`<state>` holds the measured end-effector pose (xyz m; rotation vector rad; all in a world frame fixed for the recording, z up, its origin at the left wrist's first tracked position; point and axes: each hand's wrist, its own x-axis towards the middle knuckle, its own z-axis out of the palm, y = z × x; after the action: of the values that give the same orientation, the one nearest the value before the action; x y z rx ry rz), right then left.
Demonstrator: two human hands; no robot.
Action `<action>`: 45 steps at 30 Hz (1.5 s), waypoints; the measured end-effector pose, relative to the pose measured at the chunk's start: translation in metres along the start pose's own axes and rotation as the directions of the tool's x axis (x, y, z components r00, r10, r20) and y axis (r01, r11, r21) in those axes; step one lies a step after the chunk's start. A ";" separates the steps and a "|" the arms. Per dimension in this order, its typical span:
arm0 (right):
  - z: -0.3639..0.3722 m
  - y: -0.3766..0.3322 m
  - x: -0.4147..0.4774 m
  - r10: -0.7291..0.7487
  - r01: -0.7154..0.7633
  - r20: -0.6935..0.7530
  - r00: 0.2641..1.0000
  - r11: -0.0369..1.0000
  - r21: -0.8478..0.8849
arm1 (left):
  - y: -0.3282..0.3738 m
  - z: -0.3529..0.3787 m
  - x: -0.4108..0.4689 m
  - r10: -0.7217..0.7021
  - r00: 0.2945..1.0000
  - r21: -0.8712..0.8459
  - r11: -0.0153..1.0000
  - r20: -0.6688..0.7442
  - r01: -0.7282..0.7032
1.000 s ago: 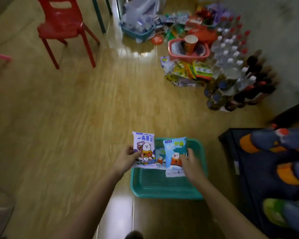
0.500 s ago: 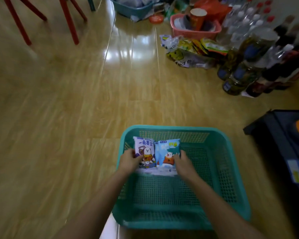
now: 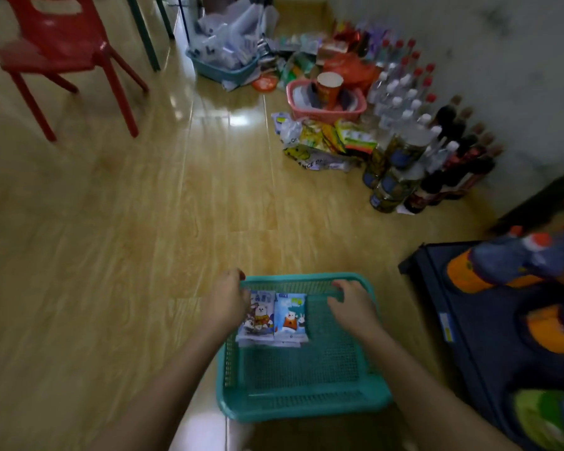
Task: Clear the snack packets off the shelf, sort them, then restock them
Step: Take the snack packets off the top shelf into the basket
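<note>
Wood floor (image 3: 144, 222), basket (image 3: 306, 408), snack packets (image 3: 274, 320) between left grip (image 3: 225, 304), right grip (image 3: 352, 309), seemingly clasping rim

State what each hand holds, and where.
Right hand grips the teal basket by its far rim. Left hand sits at the far left corner; its grip cannot be told.

hands (image 3: 352, 309) off packets (image 3: 274, 317), at basket rim (image 3: 290, 277)

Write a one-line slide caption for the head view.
Left hand and right hand at far rim of teal basket holding two snack packets.
</note>
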<state>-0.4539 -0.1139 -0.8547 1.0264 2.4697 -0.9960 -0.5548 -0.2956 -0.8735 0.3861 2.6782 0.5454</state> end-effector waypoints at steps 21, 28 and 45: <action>-0.593 -0.181 -0.490 -0.086 -0.041 -0.760 0.644 0.988 -0.147 | 0.458 -0.581 -0.268 0.906 0.404 0.450 0.415 -0.125 -0.791; -0.602 -0.121 -0.668 0.175 -0.257 -0.898 0.403 0.964 0.072 | 0.544 -0.575 -0.384 0.991 0.051 0.224 0.077 -0.121 -0.972; -0.544 0.032 -0.955 0.555 -0.540 -0.827 -0.089 0.671 0.508 | 0.663 -0.448 -0.626 0.940 -0.309 -0.124 -0.327 -0.142 -0.937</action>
<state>0.2428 -0.2077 -0.0095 3.1325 2.0319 0.1531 -0.0585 -0.0596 -0.0197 2.6641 1.3466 1.1321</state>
